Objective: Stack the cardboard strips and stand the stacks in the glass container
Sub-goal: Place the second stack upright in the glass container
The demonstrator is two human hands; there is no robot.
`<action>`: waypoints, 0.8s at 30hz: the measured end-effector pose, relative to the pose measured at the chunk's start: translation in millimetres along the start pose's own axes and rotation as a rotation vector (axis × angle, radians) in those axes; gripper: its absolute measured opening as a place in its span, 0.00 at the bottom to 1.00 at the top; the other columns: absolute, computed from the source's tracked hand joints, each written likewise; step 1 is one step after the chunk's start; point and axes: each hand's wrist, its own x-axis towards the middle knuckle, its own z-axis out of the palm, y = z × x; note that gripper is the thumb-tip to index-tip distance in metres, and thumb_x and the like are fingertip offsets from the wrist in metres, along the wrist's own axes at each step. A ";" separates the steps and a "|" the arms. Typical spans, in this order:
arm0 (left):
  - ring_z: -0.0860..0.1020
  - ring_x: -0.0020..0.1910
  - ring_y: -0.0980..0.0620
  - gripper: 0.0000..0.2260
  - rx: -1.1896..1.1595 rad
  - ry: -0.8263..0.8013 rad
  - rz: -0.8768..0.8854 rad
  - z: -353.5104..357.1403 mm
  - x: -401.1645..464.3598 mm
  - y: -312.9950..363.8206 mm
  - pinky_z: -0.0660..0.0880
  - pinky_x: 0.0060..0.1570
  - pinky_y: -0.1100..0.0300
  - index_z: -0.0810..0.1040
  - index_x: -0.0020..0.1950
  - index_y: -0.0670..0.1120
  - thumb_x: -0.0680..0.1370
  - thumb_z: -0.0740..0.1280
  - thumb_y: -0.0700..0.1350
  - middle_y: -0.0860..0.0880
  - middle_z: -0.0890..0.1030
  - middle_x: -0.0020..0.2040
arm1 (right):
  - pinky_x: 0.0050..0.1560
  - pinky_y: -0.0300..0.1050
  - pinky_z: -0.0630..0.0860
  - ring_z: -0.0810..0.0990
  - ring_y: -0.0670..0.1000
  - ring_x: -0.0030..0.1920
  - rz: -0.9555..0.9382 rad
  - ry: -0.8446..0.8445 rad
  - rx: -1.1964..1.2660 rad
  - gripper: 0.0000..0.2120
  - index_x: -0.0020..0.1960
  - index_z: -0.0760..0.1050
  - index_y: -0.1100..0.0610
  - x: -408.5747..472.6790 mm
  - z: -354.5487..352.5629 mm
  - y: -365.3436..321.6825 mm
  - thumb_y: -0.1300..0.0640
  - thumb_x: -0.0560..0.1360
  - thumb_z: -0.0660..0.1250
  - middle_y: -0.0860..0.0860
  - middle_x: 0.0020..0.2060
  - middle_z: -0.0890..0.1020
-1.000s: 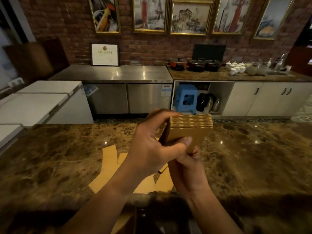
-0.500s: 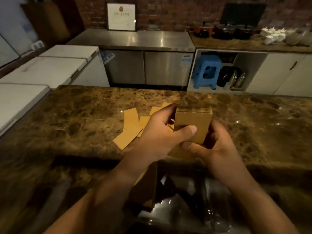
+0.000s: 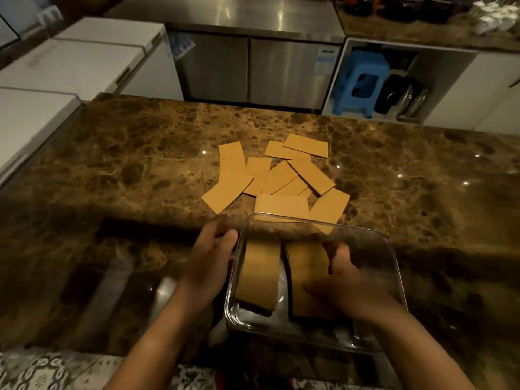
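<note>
Standing in the glass container (image 3: 392, 249), two stacks (image 3: 257, 274); right hand (image 3: 346, 285) grips one, left hand (image 3: 209, 263) grips its wall.

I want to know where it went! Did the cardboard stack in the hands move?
Yes. The stack went down from above the marble counter into the glass container, beside another stack.

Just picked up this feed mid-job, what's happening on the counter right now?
A person is filling a glass container with stacks of cardboard strips. One stack already stands at its left side. The right hand, blurred, is inside setting a second stack beside it, while the left hand rests at the container's left wall. About a dozen loose strips lie scattered on the marble counter beyond.
</note>
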 end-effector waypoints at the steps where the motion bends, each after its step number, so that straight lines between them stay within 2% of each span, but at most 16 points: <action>1: 0.81 0.50 0.57 0.12 -0.008 -0.018 -0.037 2.6 -2.4 -2.5 0.76 0.54 0.51 0.78 0.46 0.72 0.78 0.62 0.53 0.64 0.83 0.45 | 0.43 0.43 0.77 0.76 0.45 0.49 0.018 0.001 0.019 0.40 0.77 0.51 0.49 2.2 3.6 -1.5 0.54 0.75 0.73 0.42 0.50 0.75; 3: 0.80 0.52 0.55 0.08 0.012 -0.040 -0.081 8.9 -6.0 -7.2 0.76 0.58 0.46 0.78 0.47 0.68 0.73 0.62 0.57 0.59 0.82 0.48 | 0.55 0.54 0.80 0.77 0.54 0.58 0.063 0.015 0.049 0.41 0.77 0.51 0.51 6.7 10.9 -3.8 0.56 0.74 0.73 0.50 0.59 0.75; 5: 0.79 0.50 0.59 0.08 0.077 -0.044 -0.058 13.1 -7.7 -10.4 0.78 0.56 0.47 0.76 0.46 0.73 0.74 0.63 0.57 0.62 0.80 0.47 | 0.60 0.60 0.78 0.74 0.60 0.64 0.085 0.043 0.004 0.41 0.77 0.56 0.52 9.1 16.2 -6.1 0.54 0.72 0.75 0.55 0.66 0.72; 6: 0.79 0.48 0.61 0.12 0.108 -0.049 -0.037 13.9 -7.8 -10.6 0.78 0.54 0.48 0.74 0.45 0.78 0.74 0.63 0.57 0.63 0.80 0.45 | 0.60 0.61 0.78 0.74 0.60 0.64 0.085 0.051 -0.027 0.39 0.76 0.60 0.53 8.9 17.2 -7.9 0.51 0.71 0.76 0.55 0.67 0.72; 8: 0.79 0.44 0.67 0.18 0.141 -0.063 -0.012 13.4 -8.5 -8.0 0.78 0.50 0.52 0.69 0.42 0.84 0.74 0.64 0.55 0.69 0.81 0.42 | 0.59 0.61 0.79 0.76 0.59 0.61 0.056 0.055 -0.081 0.34 0.70 0.69 0.53 6.4 17.4 -12.0 0.46 0.68 0.75 0.54 0.62 0.76; 10: 0.76 0.41 0.74 0.24 0.162 -0.067 -0.003 12.7 -8.1 -4.6 0.76 0.45 0.56 0.68 0.42 0.85 0.78 0.65 0.51 0.78 0.77 0.41 | 0.57 0.59 0.79 0.78 0.55 0.57 0.014 0.062 -0.151 0.26 0.62 0.75 0.52 2.4 16.6 -16.6 0.42 0.67 0.72 0.51 0.56 0.80; 12: 0.76 0.41 0.75 0.21 0.198 -0.050 -0.002 12.9 -8.8 -3.8 0.73 0.41 0.60 0.69 0.43 0.83 0.76 0.66 0.52 0.78 0.76 0.41 | 0.54 0.56 0.81 0.80 0.51 0.51 -0.011 0.055 -0.197 0.25 0.55 0.78 0.50 -1.4 16.0 -19.6 0.37 0.64 0.68 0.49 0.51 0.82; 14: 0.77 0.40 0.73 0.12 0.186 -0.027 -0.002 13.3 -8.9 -5.3 0.75 0.42 0.59 0.74 0.45 0.76 0.73 0.66 0.55 0.71 0.80 0.42 | 0.52 0.51 0.81 0.81 0.47 0.47 -0.033 0.041 -0.221 0.23 0.52 0.79 0.50 -3.4 14.5 -20.0 0.36 0.64 0.68 0.47 0.48 0.83; 16: 0.78 0.41 0.69 0.07 0.197 -0.021 -0.009 13.1 -6.6 -7.3 0.77 0.45 0.56 0.75 0.47 0.67 0.76 0.68 0.53 0.60 0.82 0.42 | 0.51 0.50 0.81 0.81 0.46 0.47 -0.043 0.039 -0.227 0.19 0.52 0.79 0.50 -4.5 11.9 -20.2 0.38 0.69 0.69 0.46 0.47 0.83; 18: 0.79 0.43 0.63 0.08 0.236 -0.031 -0.010 10.3 -3.5 -8.6 0.78 0.47 0.53 0.73 0.47 0.64 0.78 0.68 0.50 0.59 0.80 0.46 | 0.55 0.51 0.80 0.80 0.48 0.51 -0.060 0.048 -0.280 0.19 0.56 0.78 0.49 -4.5 10.9 -22.2 0.37 0.73 0.67 0.47 0.52 0.82; 21: 0.80 0.48 0.57 0.08 0.245 -0.061 -0.066 2.4 6.9 -1.4 0.78 0.52 0.49 0.72 0.54 0.62 0.79 0.68 0.50 0.57 0.81 0.49 | 0.59 0.48 0.76 0.78 0.50 0.59 -0.125 0.068 -0.399 0.28 0.67 0.72 0.49 -7.1 7.1 -25.4 0.34 0.73 0.64 0.48 0.62 0.78; 22: 0.80 0.49 0.55 0.12 0.244 -0.071 -0.087 -2.0 11.3 1.3 0.77 0.53 0.49 0.70 0.59 0.62 0.79 0.68 0.50 0.55 0.83 0.49 | 0.58 0.47 0.76 0.78 0.49 0.60 -0.149 0.050 -0.406 0.30 0.68 0.71 0.46 -9.7 2.0 -26.1 0.32 0.71 0.63 0.47 0.62 0.78; 24: 0.81 0.52 0.50 0.16 0.248 -0.083 -0.073 -10.3 22.5 8.7 0.77 0.57 0.47 0.71 0.65 0.57 0.79 0.69 0.48 0.52 0.83 0.51 | 0.55 0.43 0.76 0.79 0.43 0.56 -0.185 -0.010 -0.327 0.31 0.63 0.73 0.38 -14.7 -19.9 -32.1 0.27 0.64 0.61 0.41 0.56 0.81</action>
